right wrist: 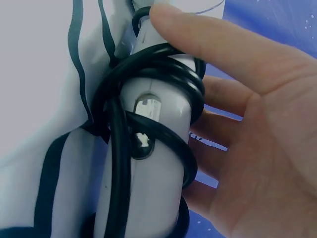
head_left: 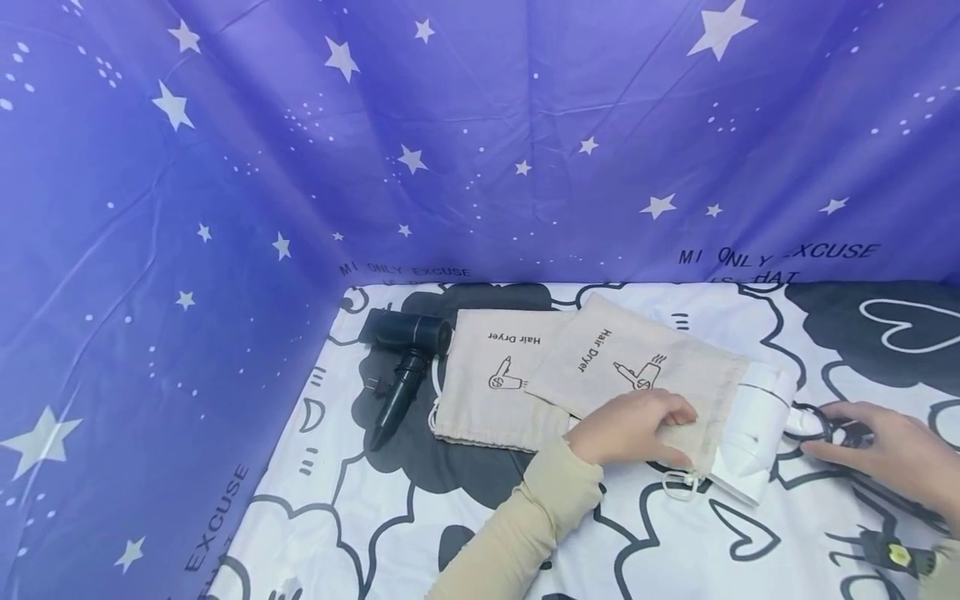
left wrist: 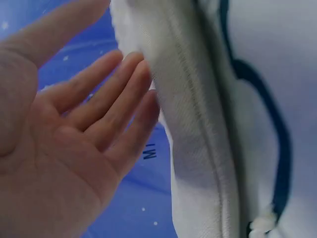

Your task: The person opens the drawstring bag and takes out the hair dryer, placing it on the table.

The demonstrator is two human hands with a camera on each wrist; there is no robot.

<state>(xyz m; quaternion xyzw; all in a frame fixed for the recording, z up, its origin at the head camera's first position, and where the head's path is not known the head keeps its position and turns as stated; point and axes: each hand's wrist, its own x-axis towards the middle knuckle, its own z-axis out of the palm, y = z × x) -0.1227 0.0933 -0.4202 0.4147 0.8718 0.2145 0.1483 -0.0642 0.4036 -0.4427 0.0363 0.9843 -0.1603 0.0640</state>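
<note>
A white hair dryer (head_left: 753,425) lies at the right, its barrel against the hem end of a beige drawstring bag (head_left: 686,358) printed "Hair Dryer". Black cord (right wrist: 119,168) is wound round its handle (right wrist: 153,193). My right hand (head_left: 892,446) holds that handle, thumb on one side and fingers passing behind. My left hand (head_left: 626,425) is at the bag near its open end; in the left wrist view its fingers (left wrist: 133,114) are nearly straight, tips at the cloth edge. A white drawstring loop (head_left: 681,487) hangs from the bag's near corner.
A second beige bag (head_left: 480,408) lies partly under the first. Left of it rests a black hair dryer (head_left: 408,333). A black-and-white patterned cloth (head_left: 360,517) covers the surface, with purple star-printed curtains (head_left: 487,125) behind and along the left.
</note>
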